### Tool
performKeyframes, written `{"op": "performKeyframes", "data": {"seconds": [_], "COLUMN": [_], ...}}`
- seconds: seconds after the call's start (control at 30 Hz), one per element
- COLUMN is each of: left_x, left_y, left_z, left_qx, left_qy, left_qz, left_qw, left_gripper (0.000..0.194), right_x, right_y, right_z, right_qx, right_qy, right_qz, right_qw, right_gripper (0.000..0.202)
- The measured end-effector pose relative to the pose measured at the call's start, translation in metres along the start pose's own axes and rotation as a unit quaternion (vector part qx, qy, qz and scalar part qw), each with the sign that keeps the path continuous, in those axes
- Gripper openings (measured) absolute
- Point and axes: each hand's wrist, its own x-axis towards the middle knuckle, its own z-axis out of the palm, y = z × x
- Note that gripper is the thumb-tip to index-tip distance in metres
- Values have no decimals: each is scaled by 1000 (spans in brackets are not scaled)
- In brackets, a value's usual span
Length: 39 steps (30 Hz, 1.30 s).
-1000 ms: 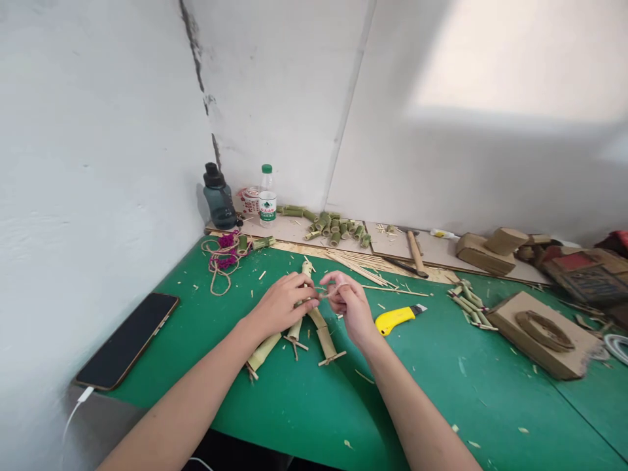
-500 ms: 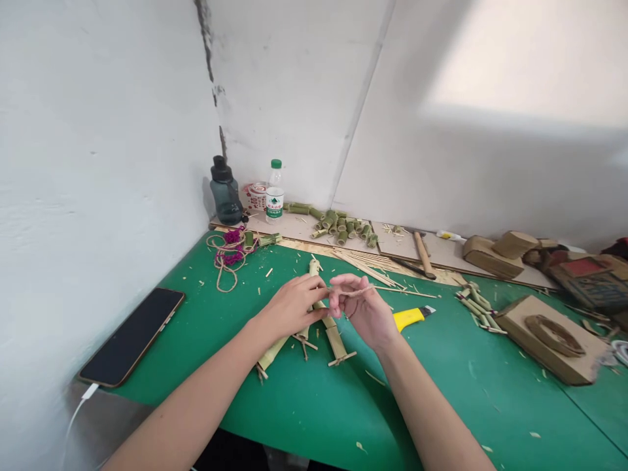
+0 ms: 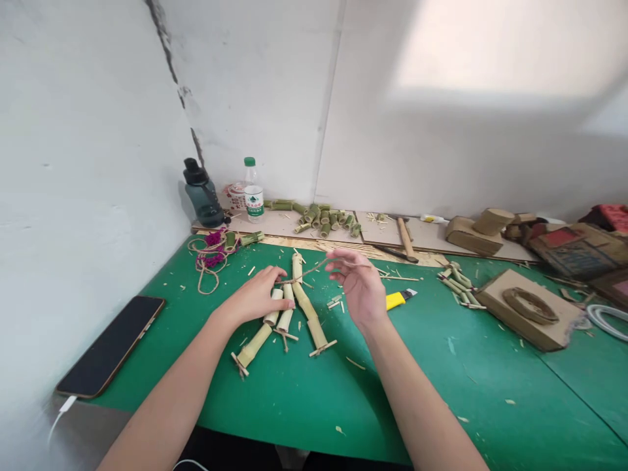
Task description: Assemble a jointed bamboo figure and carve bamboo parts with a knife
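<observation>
A jointed figure of bamboo tubes lies on the green table, with thin crossing sticks at its lower ends. Brown twine runs from the figure's top part up to my right hand, whose curled fingers grip it, the tail lying across them. Over the figure's left side is my left hand. Its fingertips pinch the twine near the upper joint, and the thumb lies against a bamboo tube. A yellow utility knife, blade out, rests just right of my right hand.
A phone with a cable lies left. At the back stand a dark bottle and a water bottle, beside cut bamboo pieces and a hammer. Purple cord, a bamboo bundle and a cardboard block lie around.
My hands have moved apart, the left drawing back to the left, and the twine now stretches between them. More of the bamboo figure shows. The whole view has shifted slightly.
</observation>
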Motion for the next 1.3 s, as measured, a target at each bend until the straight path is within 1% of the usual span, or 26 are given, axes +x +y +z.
{"op": "performKeyframes", "data": {"seconds": [0.07,0.1,0.17,0.27,0.37,0.43,0.5,0.57,0.63,0.73,0.8,0.9,1.0,1.07,1.17,1.3], "left_x": [-1,-1,-1,0,1,1,1,2,2,2,2,2,1,1,0,0], "left_y": [-1,-2,-4,-12,-21,-27,-32,-35,-36,-34,-31,-27,-23,-20,-16,-14], "left_z": [-3,-5,-7,-9,-11,-12,-13,-13,-12,-11,-11,-13,-14,-13,-12,-11], "left_qx": [-5,-1,15,47,85,108,119,120,113,95,87,73,43,21,-5,-16], "left_qy": [-19,-21,-13,11,56,82,85,75,63,45,32,14,-6,-21,-39,-44], "left_qz": [-8,-14,-20,-8,5,-1,-22,-35,-30,-17,-17,-17,-5,0,5,1], "left_qw": [1000,1000,1000,999,995,991,989,989,991,994,996,997,999,1000,999,999], "left_gripper": [54,51,48,49,51,48,42,36,34,38,41,44,45,45,43,40], "right_x": [1,1,2,2,1,0,-1,-4,-7,-11,-13,-12,-8,-6,-4,-3], "right_y": [8,14,26,41,47,47,47,47,50,56,59,60,56,53,50,51], "right_z": [1,2,2,1,1,3,6,9,12,14,14,11,7,4,3,4], "right_qx": [-63,-99,-165,-271,-344,-369,-387,-394,-393,-406,-421,-440,-446,-437,-401,-334], "right_qy": [2,4,9,-5,-34,-50,-70,-104,-147,-201,-218,-220,-211,-197,-178,-160], "right_qz": [-10,-16,-31,-48,-53,-48,-43,-38,-31,-26,-29,-41,-49,-43,-28,-9], "right_qw": [998,995,986,961,937,927,918,912,907,891,880,870,869,877,898,929], "right_gripper": [25,25,33,51,57,54,52,51,53,64,67,64,61,58,49,38]}}
